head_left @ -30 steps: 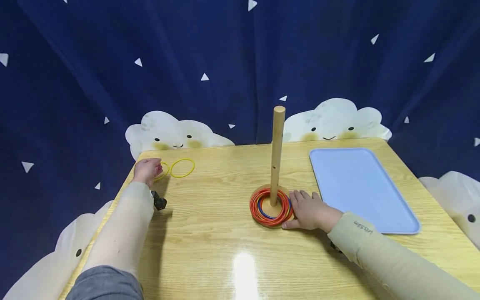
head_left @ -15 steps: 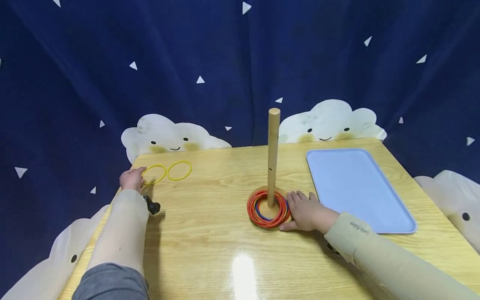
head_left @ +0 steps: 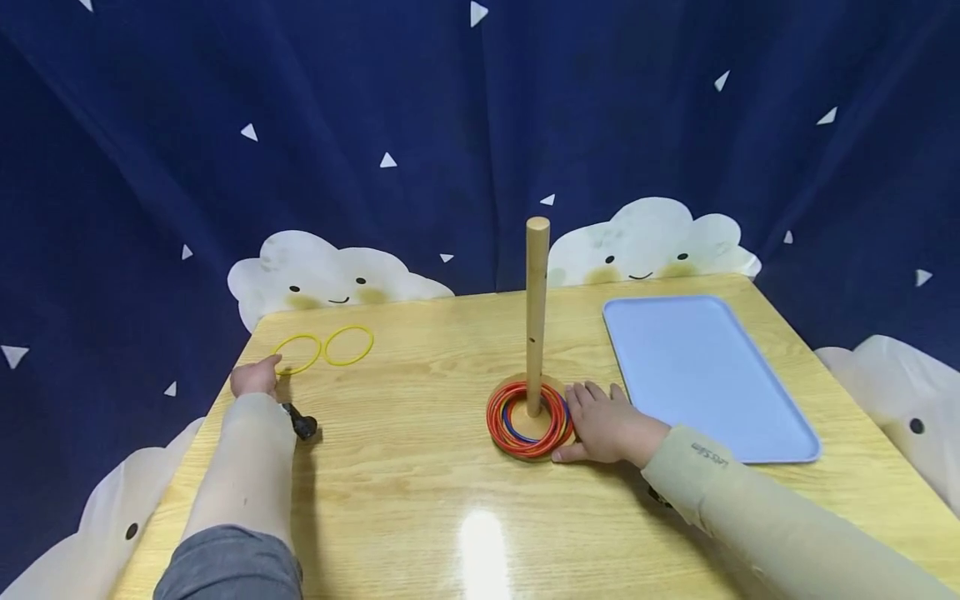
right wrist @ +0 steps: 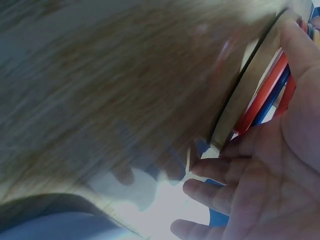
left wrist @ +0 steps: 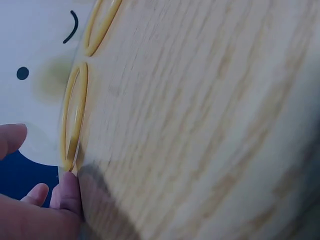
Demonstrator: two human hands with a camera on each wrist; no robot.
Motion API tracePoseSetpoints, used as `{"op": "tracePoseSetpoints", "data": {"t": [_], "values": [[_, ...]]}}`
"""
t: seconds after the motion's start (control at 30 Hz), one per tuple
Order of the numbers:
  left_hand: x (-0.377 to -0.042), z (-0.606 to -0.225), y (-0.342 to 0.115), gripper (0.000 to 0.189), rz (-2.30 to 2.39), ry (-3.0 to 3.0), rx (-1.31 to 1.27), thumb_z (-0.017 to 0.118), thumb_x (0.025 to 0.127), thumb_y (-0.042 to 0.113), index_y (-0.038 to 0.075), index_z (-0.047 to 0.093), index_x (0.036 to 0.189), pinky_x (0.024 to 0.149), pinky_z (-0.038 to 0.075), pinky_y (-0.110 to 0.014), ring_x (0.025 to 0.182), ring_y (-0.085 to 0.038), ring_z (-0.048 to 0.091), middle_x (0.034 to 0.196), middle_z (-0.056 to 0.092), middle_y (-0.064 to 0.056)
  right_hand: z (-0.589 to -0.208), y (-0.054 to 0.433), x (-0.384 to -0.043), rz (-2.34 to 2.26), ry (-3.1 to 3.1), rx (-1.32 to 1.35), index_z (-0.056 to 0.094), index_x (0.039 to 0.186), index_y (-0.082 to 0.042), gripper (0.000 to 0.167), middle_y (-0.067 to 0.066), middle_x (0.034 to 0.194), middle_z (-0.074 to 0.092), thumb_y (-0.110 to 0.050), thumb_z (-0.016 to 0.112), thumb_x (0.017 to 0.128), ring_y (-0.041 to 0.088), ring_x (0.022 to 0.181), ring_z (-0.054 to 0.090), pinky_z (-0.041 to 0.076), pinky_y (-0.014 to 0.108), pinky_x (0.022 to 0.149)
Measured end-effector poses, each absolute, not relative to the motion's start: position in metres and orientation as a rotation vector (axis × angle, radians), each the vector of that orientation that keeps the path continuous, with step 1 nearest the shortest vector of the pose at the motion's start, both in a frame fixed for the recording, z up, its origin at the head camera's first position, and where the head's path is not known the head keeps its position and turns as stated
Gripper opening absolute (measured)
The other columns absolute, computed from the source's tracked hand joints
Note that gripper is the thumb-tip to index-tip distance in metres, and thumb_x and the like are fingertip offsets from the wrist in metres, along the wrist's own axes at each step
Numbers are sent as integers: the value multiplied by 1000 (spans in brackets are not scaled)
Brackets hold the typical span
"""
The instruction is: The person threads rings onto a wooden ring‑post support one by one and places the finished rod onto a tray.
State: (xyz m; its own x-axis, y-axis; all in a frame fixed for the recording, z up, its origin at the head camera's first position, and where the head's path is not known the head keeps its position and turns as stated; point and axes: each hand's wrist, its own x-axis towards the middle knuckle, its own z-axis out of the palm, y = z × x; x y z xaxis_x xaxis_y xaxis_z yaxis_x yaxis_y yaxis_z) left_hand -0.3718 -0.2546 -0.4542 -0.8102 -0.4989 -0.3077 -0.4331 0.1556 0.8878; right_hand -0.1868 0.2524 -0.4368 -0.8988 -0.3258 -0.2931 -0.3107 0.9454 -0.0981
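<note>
My left hand (head_left: 255, 377) is at the table's far left, beside the nearer of two yellow rings (head_left: 298, 335). In the left wrist view a fingertip (left wrist: 70, 187) meets the end of that ring (left wrist: 64, 125), which lies flat; the thumb and fingers stand apart. The other yellow ring (head_left: 349, 364) lies just to its right. My right hand (head_left: 603, 423) rests with spread fingers against the right side of a round wooden base. An upright wooden post (head_left: 536, 308) rises from it, with several red, blue and yellow rings (head_left: 501, 429) stacked around its foot.
A light blue tray (head_left: 697, 367) lies on the wooden table (head_left: 405, 500) to the right, behind my right forearm. A dark blue curtain with cloud prints (head_left: 337, 267) hangs along the table's back edge.
My left hand has drawn back to the left and nearer, off the left yellow ring to its near edge. The right hand stays at the base. The view has shifted slightly.
</note>
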Motion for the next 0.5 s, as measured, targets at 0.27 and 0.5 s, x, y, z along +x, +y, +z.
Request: {"op": "tracePoseSetpoints", "data": {"t": [0.27, 0.5], "values": [[-378, -461, -253, 61, -1325, -2658, 833, 63, 94, 18, -15, 46, 142, 117, 35, -49, 135, -45, 43, 145, 47, -32, -434, 252, -187, -54, 2784, -475, 33, 152, 16, 109, 37, 156, 32, -70, 63, 92, 53, 144, 30, 23, 75, 112], [-382, -454, -256, 56, -1103, -2829, 813, 62, 87, 14, -21, 49, 128, 107, 42, -48, 111, -40, 47, 122, 51, -31, -436, 251, -187, -30, 2793, -473, 33, 152, 15, 108, 35, 156, 34, -70, 61, 93, 51, 144, 32, 24, 74, 112]]}}
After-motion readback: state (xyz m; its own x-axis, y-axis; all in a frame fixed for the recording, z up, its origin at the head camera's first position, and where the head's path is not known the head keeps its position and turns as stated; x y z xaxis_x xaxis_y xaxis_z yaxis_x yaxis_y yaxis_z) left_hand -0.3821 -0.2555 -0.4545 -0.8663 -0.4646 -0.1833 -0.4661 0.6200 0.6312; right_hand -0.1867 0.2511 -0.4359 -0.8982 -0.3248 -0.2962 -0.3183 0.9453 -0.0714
